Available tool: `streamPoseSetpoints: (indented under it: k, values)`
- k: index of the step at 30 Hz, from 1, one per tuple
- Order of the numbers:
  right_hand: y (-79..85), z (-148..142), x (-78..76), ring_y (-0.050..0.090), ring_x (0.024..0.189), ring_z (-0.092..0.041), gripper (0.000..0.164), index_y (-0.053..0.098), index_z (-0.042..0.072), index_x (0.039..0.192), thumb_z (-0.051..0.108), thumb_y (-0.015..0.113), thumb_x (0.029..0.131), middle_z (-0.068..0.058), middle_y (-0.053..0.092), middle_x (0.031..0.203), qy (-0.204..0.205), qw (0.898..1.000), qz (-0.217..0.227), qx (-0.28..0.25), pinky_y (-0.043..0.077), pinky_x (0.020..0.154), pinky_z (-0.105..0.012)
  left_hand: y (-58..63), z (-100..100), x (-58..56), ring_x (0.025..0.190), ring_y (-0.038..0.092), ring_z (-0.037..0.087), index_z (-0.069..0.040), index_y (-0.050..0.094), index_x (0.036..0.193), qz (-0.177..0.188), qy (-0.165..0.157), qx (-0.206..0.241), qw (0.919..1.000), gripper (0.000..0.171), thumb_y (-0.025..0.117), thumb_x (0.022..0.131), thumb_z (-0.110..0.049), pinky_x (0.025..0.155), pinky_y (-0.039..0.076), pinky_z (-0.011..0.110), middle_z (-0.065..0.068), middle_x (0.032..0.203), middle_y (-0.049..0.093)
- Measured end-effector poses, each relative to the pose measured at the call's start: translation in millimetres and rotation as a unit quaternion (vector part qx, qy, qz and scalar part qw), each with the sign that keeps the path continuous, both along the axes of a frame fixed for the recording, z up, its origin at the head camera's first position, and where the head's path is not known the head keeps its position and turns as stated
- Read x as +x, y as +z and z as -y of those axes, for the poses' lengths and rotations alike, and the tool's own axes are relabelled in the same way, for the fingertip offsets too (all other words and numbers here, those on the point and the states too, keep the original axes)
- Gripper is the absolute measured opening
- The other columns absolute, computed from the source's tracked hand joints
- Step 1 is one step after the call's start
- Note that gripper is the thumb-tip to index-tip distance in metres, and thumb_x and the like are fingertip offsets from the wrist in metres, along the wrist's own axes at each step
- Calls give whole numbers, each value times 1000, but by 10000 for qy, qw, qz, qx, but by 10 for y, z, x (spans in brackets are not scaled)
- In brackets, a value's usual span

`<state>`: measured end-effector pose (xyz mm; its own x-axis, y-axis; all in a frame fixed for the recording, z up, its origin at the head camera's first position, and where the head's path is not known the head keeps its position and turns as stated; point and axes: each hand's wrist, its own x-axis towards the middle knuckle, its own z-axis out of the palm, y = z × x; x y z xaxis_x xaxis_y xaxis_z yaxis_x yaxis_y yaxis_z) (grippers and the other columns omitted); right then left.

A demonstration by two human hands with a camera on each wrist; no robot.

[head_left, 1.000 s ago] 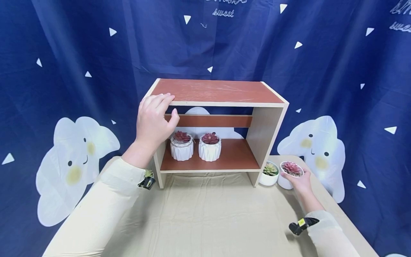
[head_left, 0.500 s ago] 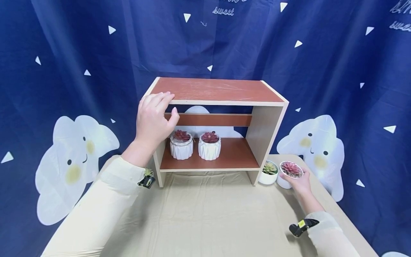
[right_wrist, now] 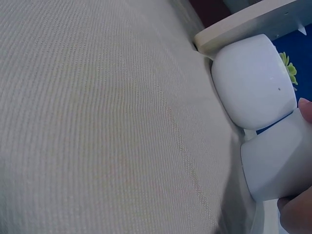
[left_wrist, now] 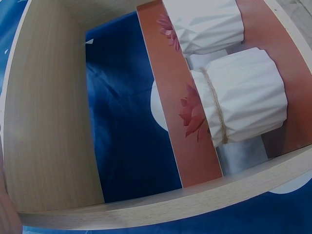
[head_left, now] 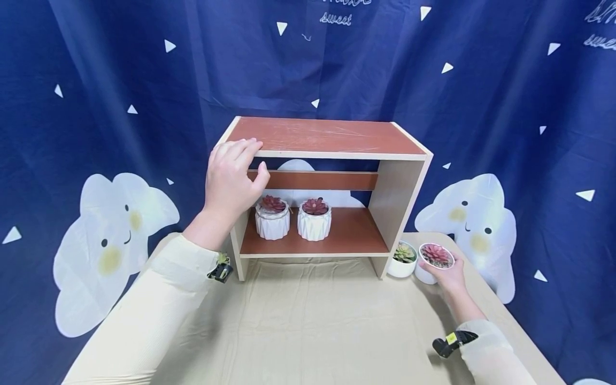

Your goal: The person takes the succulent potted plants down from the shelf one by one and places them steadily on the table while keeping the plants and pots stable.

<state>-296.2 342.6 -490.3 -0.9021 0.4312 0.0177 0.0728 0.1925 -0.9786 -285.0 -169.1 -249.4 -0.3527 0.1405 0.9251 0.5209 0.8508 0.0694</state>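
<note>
My left hand point(head_left: 232, 179) rests on the front left corner of a small wooden shelf point(head_left: 327, 136), fingers over its brown top and thumb held apart. Inside, a ribbed white pot with a dark red succulent point(head_left: 272, 224) stands beside a second such pot point(head_left: 314, 224). Twine circles the nearer pot point(left_wrist: 248, 97) in the left wrist view. To the right of the shelf, my right hand point(head_left: 449, 274) grips a smooth white pot with a pink succulent point(head_left: 425, 274). Right beside it sits a white bowl-shaped pot with a green succulent point(head_left: 401, 267), against the shelf's side.
A beige cloth point(head_left: 317, 321) covers the table under the shelf. Its right edge runs close beside my right arm. Behind hangs a blue curtain point(head_left: 250, 64) with white clouds and triangles. A bit of green plant point(head_left: 223, 259) shows behind my left wrist.
</note>
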Motion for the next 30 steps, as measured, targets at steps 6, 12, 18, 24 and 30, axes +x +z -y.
streamPoseSetpoints:
  k: [6,12,18,24,30]
  values:
    - [32,-11,30,22,145,-39,108,4,0,157,-1,80,79,-25,18,160,83,9999,-1,-124,14,122,-42,-1,1,1,114,59,34,-7,71,122,-29,15,22,10000,40,60,87,-22,107,38,48,11,122,70]
    - [67,-14,17,16,149,-35,113,0,6,159,-2,79,79,-21,10,164,130,9986,104,-509,15,121,-41,1,-2,4,114,59,34,-6,71,122,-33,-13,31,10000,40,59,87,-23,107,38,48,11,122,70]
    - [97,-19,36,14,149,-36,115,-2,8,159,4,81,80,-21,6,165,198,9988,244,-380,13,122,-43,-8,1,8,115,59,34,-6,71,123,-13,-15,16,10000,41,56,89,-26,108,38,48,12,122,70]
    - [137,-20,71,11,150,-37,113,-2,6,159,7,81,82,-21,2,165,272,9992,128,-260,8,122,-42,-8,1,2,116,58,33,-7,71,124,21,-7,-6,10000,41,57,90,-26,108,38,48,11,123,69]
    - [198,-33,110,12,150,-37,109,-1,4,159,10,79,85,-23,5,164,332,9994,72,-14,8,122,-41,-9,8,-2,116,58,33,-7,71,123,4,-11,1,10000,42,56,90,-26,109,37,48,11,123,70]
